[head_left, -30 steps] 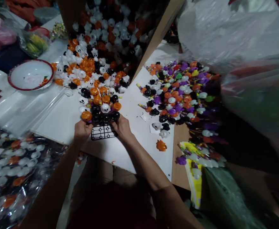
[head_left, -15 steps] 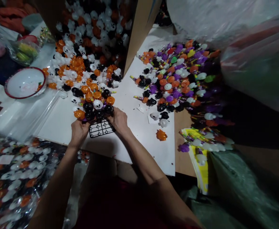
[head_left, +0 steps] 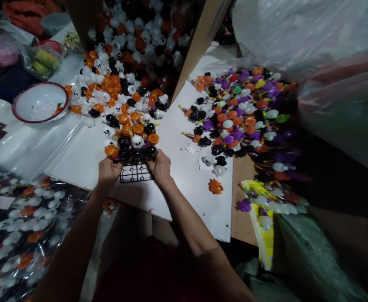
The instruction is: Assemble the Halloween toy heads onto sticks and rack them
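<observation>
Grips black grid tray (head_left: 136, 173) by its ends, left hand (head_left: 108, 172) and right hand (head_left: 161, 167) curled shut, near white board's (head_left: 184, 188) front edge.

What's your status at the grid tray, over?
Flanking black grid tray: left hand, right hand, grip unclear. Toy row along its far edge. Loose toy pile crowds right behind.

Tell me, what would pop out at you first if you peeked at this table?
A big heap of little orange, white and black toys spills from a cardboard box at the top middle down the white board. At its near edge the left hand and right hand sit on either side of a black grid tray. To the right lies a second heap with purple ones mixed in.
</observation>
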Action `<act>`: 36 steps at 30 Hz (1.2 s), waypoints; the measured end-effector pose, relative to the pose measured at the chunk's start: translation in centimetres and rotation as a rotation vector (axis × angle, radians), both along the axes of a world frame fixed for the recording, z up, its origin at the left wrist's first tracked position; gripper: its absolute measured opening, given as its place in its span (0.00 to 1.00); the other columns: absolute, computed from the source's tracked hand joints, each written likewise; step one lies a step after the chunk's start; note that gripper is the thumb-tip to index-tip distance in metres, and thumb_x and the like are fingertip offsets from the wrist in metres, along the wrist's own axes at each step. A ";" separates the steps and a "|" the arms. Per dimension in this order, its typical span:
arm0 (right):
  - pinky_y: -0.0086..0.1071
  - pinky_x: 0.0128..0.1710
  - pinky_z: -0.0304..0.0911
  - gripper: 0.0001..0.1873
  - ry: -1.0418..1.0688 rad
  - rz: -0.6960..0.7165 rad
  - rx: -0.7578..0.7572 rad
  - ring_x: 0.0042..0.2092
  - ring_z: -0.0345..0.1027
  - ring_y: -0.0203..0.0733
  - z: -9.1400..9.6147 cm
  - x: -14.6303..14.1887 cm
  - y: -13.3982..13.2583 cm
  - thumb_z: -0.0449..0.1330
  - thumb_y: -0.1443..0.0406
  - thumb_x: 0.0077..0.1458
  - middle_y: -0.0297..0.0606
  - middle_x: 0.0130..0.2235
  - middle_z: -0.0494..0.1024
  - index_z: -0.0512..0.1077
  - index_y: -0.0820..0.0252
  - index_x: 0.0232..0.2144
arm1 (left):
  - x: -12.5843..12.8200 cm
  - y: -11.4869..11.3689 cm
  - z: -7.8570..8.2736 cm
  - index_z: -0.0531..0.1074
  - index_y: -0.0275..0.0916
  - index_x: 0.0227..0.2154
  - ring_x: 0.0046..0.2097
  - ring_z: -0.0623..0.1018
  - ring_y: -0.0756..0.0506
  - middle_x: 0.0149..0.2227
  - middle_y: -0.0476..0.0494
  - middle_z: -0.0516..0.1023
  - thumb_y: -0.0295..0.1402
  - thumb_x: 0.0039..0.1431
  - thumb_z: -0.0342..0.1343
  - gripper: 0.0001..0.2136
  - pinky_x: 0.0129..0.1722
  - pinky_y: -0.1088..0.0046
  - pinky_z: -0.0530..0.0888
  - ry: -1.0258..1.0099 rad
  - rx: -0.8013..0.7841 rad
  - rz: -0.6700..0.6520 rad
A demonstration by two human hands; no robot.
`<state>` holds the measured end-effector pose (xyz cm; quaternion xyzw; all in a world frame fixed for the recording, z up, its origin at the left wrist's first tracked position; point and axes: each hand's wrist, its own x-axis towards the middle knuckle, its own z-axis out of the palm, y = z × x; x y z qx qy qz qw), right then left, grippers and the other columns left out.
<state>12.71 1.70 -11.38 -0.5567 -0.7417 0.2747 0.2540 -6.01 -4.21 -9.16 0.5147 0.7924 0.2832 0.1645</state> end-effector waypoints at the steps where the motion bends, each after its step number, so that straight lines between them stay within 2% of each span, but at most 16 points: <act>1: 0.31 0.36 0.59 0.11 -0.030 -0.009 -0.008 0.40 0.70 0.45 0.0 -0.2 0.0 0.54 0.59 0.59 0.41 0.40 0.76 0.70 0.59 0.40 | -0.1 0.0 -0.3 0.56 0.42 0.15 0.20 0.59 0.50 0.13 0.53 0.56 0.39 0.49 0.55 0.15 0.24 0.72 0.57 -0.002 -0.006 -0.008; 6: 0.33 0.36 0.61 0.10 -0.118 -0.063 -0.054 0.39 0.71 0.47 1.3 -0.6 -0.1 0.54 0.66 0.56 0.44 0.38 0.77 0.70 0.60 0.40 | 0.1 -0.1 -0.3 0.59 0.41 0.19 0.21 0.63 0.49 0.17 0.50 0.63 0.34 0.49 0.52 0.09 0.25 0.72 0.58 -0.057 -0.022 -0.024; 9: 0.34 0.37 0.63 0.11 0.022 0.013 -0.020 0.39 0.72 0.48 1.8 0.2 -1.0 0.52 0.62 0.58 0.42 0.37 0.78 0.69 0.59 0.40 | 0.8 -0.6 -0.1 0.59 0.41 0.19 0.21 0.66 0.48 0.17 0.49 0.64 0.31 0.47 0.50 0.06 0.25 0.73 0.59 -0.081 0.016 -0.002; 12: 0.35 0.36 0.64 0.11 0.118 0.061 -0.011 0.37 0.72 0.47 1.3 1.8 -2.6 0.50 0.59 0.59 0.40 0.35 0.77 0.69 0.57 0.38 | 1.4 -1.4 -0.5 0.60 0.41 0.19 0.22 0.68 0.48 0.17 0.49 0.65 0.30 0.46 0.50 0.05 0.25 0.73 0.61 -0.108 0.043 0.022; 15: 0.34 0.34 0.64 0.08 0.169 0.176 -0.103 0.34 0.71 0.46 1.2 4.7 -3.1 0.52 0.60 0.58 0.38 0.33 0.76 0.69 0.55 0.35 | 1.3 -2.5 -0.9 0.63 0.41 0.21 0.25 0.71 0.46 0.20 0.48 0.69 0.29 0.44 0.51 0.03 0.28 0.73 0.65 -0.123 0.047 0.038; 18: 0.31 0.27 0.61 0.09 0.173 0.376 -0.268 0.29 0.69 0.43 2.7 7.7 0.0 0.55 0.59 0.55 0.34 0.27 0.75 0.70 0.55 0.28 | 0.8 -3.5 -1.0 0.65 0.42 0.21 0.27 0.73 0.45 0.22 0.48 0.72 0.29 0.43 0.52 0.02 0.29 0.72 0.67 -0.173 -0.031 0.029; 19: 0.31 0.26 0.60 0.10 0.141 0.389 -0.275 0.28 0.68 0.42 3.4 8.2 1.8 0.55 0.59 0.55 0.34 0.26 0.74 0.70 0.56 0.26 | 0.8 -3.7 -1.1 0.66 0.42 0.22 0.28 0.74 0.45 0.22 0.48 0.73 0.29 0.43 0.52 0.01 0.29 0.71 0.68 -0.205 -0.069 0.020; 20: 0.31 0.27 0.60 0.11 0.098 0.340 -0.226 0.28 0.68 0.42 4.2 8.2 3.9 0.54 0.59 0.56 0.35 0.26 0.74 0.71 0.56 0.26 | 0.7 -3.9 -1.2 0.67 0.42 0.23 0.29 0.74 0.44 0.23 0.48 0.74 0.31 0.45 0.52 0.00 0.30 0.71 0.68 -0.235 -0.098 0.011; 22: 0.32 0.31 0.62 0.11 -0.034 0.201 -0.049 0.31 0.69 0.43 5.5 6.9 8.2 0.55 0.59 0.57 0.38 0.30 0.76 0.73 0.59 0.30 | 0.8 -3.9 -1.5 0.69 0.42 0.25 0.31 0.75 0.43 0.26 0.47 0.76 0.34 0.48 0.53 0.03 0.31 0.69 0.69 -0.277 -0.116 -0.005; 24: 0.31 0.37 0.62 0.12 -0.135 0.223 0.066 0.37 0.71 0.40 6.0 4.3 11.9 0.54 0.62 0.59 0.42 0.42 0.77 0.73 0.60 0.40 | 0.8 -4.0 -2.0 0.71 0.42 0.25 0.32 0.76 0.42 0.27 0.45 0.77 0.36 0.49 0.54 0.05 0.31 0.68 0.71 -0.300 -0.097 -0.020; 27: 0.30 0.39 0.60 0.09 -0.354 0.284 0.088 0.45 0.70 0.42 5.7 0.7 14.6 0.56 0.65 0.59 0.45 0.46 0.76 0.73 0.59 0.41 | -0.6 -3.8 -2.0 0.74 0.41 0.24 0.30 0.76 0.42 0.26 0.45 0.78 0.37 0.49 0.54 0.07 0.30 0.67 0.72 -0.366 -0.072 -0.055; 30: 0.31 0.36 0.58 0.07 -0.407 0.235 0.064 0.42 0.70 0.44 5.2 0.9 13.4 0.56 0.65 0.59 0.47 0.42 0.77 0.73 0.61 0.36 | -3.5 -1.6 -0.1 0.76 0.40 0.28 0.30 0.77 0.43 0.27 0.44 0.79 0.39 0.50 0.54 0.10 0.31 0.68 0.73 -0.433 -0.004 -0.062; 32: 0.31 0.32 0.55 0.11 -0.389 0.124 0.042 0.36 0.70 0.43 5.2 3.0 11.7 0.53 0.61 0.61 0.45 0.37 0.77 0.73 0.61 0.35 | -5.2 1.9 1.7 0.77 0.38 0.36 0.35 0.78 0.43 0.33 0.42 0.81 0.41 0.55 0.53 0.14 0.35 0.69 0.74 -0.368 0.088 0.001; 33: 0.31 0.31 0.54 0.13 -0.360 0.064 0.021 0.34 0.69 0.43 5.2 4.3 10.9 0.52 0.59 0.61 0.43 0.34 0.77 0.73 0.61 0.35 | -5.7 4.2 2.6 0.77 0.37 0.41 0.40 0.79 0.44 0.39 0.41 0.81 0.41 0.56 0.52 0.15 0.41 0.70 0.74 -0.271 0.135 0.027; 34: 0.31 0.29 0.53 0.15 -0.321 0.013 -0.005 0.32 0.68 0.42 5.3 5.6 10.2 0.52 0.57 0.60 0.41 0.31 0.76 0.73 0.61 0.34 | -6.0 6.8 3.3 0.76 0.38 0.44 0.45 0.78 0.44 0.45 0.41 0.80 0.39 0.58 0.51 0.16 0.45 0.71 0.73 -0.165 0.113 -0.002; 36: 0.30 0.28 0.52 0.17 -0.233 -0.036 -0.063 0.29 0.66 0.41 5.4 7.8 9.0 0.53 0.54 0.58 0.39 0.27 0.75 0.74 0.61 0.32 | -5.5 11.7 4.4 0.76 0.41 0.47 0.48 0.78 0.45 0.47 0.43 0.80 0.35 0.60 0.49 0.16 0.48 0.73 0.71 0.078 -0.142 -0.112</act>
